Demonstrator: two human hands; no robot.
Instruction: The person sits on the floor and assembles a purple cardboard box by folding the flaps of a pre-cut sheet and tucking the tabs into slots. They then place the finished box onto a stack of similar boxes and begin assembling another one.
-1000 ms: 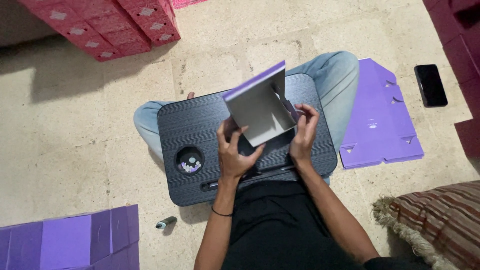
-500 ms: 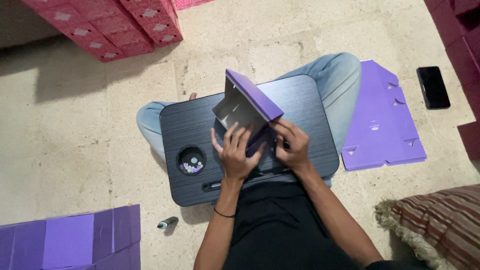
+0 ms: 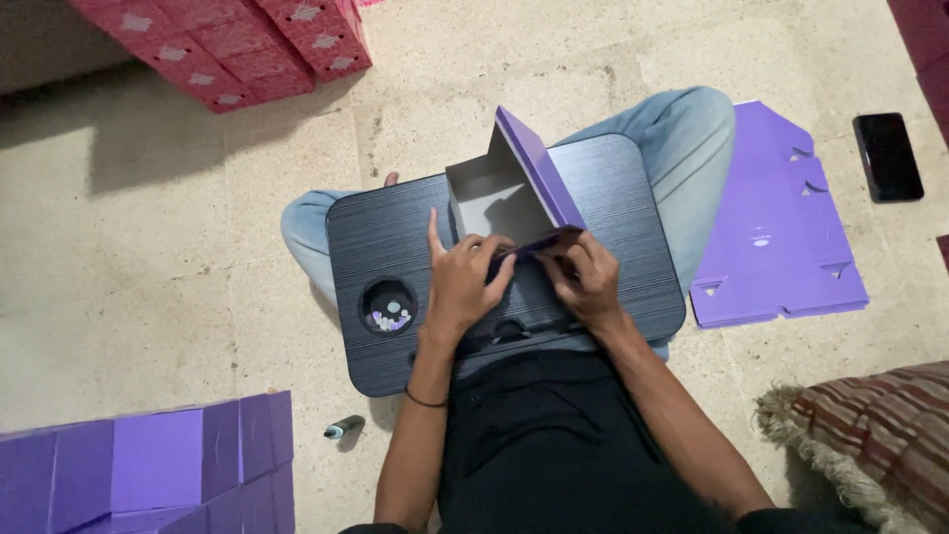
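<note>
A half-folded purple cardboard box [image 3: 509, 188] with a grey inside stands on the dark lap desk [image 3: 633, 198] across my crossed legs. My left hand [image 3: 460, 282] presses on the box's near edge, its index finger stretched out along the left wall. My right hand [image 3: 588, 277] pinches the purple flap at the box's near right corner. Both hands touch the box where its near flap folds down.
A round cup hole [image 3: 388, 305] in the desk holds small bits. Flat purple box blanks [image 3: 781, 237] lie at the right, folded purple boxes [image 3: 148, 460] at the lower left, pink boxes [image 3: 237, 40] at the top. A black phone [image 3: 887, 156], a small cylinder [image 3: 343, 427] and a striped cushion [image 3: 870, 435] lie on the floor.
The box was held up tilted a second ago; it has been turned and set down on the desk with its opening up. Both hands moved to its near edge.
</note>
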